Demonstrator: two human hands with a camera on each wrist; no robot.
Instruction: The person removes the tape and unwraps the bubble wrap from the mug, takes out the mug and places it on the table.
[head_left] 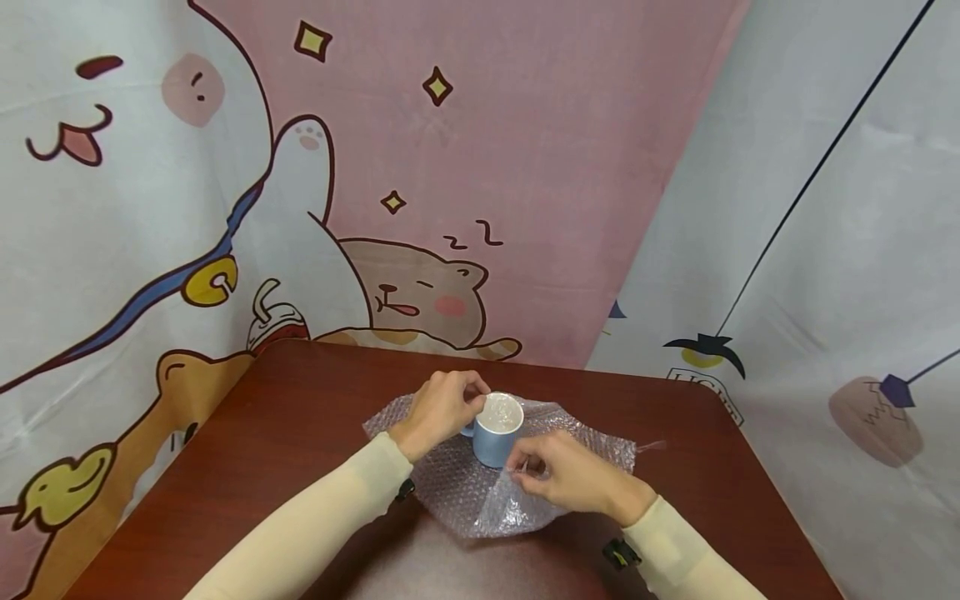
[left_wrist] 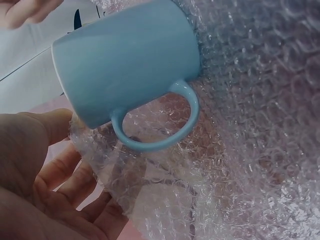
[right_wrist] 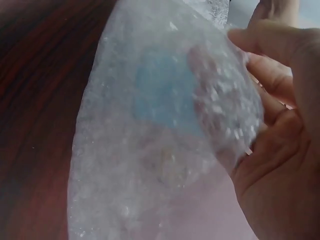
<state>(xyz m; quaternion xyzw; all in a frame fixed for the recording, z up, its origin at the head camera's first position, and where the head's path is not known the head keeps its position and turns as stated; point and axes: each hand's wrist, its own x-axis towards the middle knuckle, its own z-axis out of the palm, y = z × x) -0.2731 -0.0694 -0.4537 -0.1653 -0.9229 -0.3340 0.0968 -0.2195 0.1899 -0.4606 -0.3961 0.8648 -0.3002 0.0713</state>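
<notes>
A light blue mug (head_left: 495,440) stands upright on a sheet of bubble wrap (head_left: 450,483), its handle (left_wrist: 159,145) toward my left hand. The white interior (head_left: 501,412) shows a mottled surface, and I cannot tell what is in it. Beside the mug's rim, my left hand (head_left: 448,403) pinches an edge of the wrap between thumb and fingers. My right hand (head_left: 570,471), in front of the mug and to its right, grips another part of the sheet and lifts it. Through that raised wrap (right_wrist: 115,150), the mug appears blurred in the right wrist view.
Under the sheet is a dark red-brown table (head_left: 300,433). A printed cloth (head_left: 525,167) with cartoon animals hangs behind it and at both sides. Dark wrist devices (head_left: 621,553) sit at both cream sleeves (head_left: 330,517).
</notes>
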